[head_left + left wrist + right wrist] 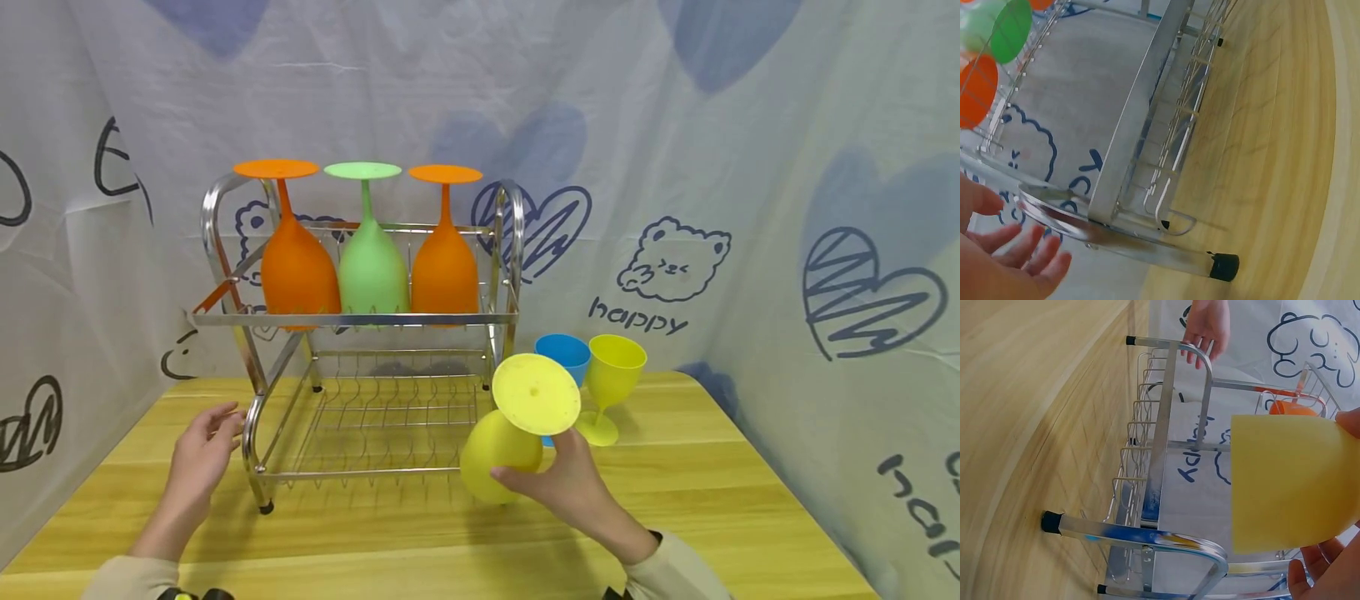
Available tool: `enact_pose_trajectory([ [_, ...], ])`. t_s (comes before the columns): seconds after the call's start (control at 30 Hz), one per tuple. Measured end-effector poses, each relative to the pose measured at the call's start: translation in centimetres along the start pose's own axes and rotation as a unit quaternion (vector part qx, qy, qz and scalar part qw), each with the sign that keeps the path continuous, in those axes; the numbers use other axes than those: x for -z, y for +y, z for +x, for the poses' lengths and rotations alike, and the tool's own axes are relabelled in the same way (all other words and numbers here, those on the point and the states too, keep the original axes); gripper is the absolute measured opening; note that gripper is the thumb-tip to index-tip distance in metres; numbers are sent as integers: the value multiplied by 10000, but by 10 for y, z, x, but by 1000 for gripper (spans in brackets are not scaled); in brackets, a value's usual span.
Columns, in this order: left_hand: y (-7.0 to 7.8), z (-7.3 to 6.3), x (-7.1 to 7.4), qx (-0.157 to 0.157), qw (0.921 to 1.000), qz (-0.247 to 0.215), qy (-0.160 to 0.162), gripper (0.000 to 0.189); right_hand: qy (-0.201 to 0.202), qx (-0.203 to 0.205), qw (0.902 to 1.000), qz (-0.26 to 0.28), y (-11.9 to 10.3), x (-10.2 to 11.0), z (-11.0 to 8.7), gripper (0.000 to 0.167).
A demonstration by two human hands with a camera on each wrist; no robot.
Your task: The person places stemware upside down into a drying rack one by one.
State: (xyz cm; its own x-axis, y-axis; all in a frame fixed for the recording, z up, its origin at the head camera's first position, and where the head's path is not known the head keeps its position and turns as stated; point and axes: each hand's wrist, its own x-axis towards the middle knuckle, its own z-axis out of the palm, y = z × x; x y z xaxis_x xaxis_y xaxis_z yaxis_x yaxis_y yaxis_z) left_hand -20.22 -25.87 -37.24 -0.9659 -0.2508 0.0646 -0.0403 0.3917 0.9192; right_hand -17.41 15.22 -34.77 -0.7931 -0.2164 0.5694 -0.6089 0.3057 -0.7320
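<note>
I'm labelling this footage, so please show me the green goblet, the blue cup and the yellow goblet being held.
Green goblet (373, 271): head view, on its upturned bowl.
Blue cup (564, 351): head view, inside its bowl.
Held yellow goblet (498, 458): head view, on its bowl.

I saw a cream left sleeve (135, 577), black-and-yellow wrist gear (174, 594) beside it, and a cream right sleeve (678, 571) with a black band (656, 543).
</note>
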Motion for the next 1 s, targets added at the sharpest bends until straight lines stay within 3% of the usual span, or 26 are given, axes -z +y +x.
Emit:
enact_pose_trajectory([
  [0.3,-10,5,2,-215,9995,-220,-22,53,-10,47,10000,18,-1,-6,6,83],
  [0.53,-15,3,2,-449,9985,-309,-79,51,-60,364,9992,134,-3,-16,12,85],
  [0.87,-18,4,0,-662,9966,-486,11,49,-229,827,9952,477,-4,-43,22,85],
  [1.0,-20,4,-1,-731,9958,-541,47,48,-228,1071,9938,181,-6,-59,26,86],
])
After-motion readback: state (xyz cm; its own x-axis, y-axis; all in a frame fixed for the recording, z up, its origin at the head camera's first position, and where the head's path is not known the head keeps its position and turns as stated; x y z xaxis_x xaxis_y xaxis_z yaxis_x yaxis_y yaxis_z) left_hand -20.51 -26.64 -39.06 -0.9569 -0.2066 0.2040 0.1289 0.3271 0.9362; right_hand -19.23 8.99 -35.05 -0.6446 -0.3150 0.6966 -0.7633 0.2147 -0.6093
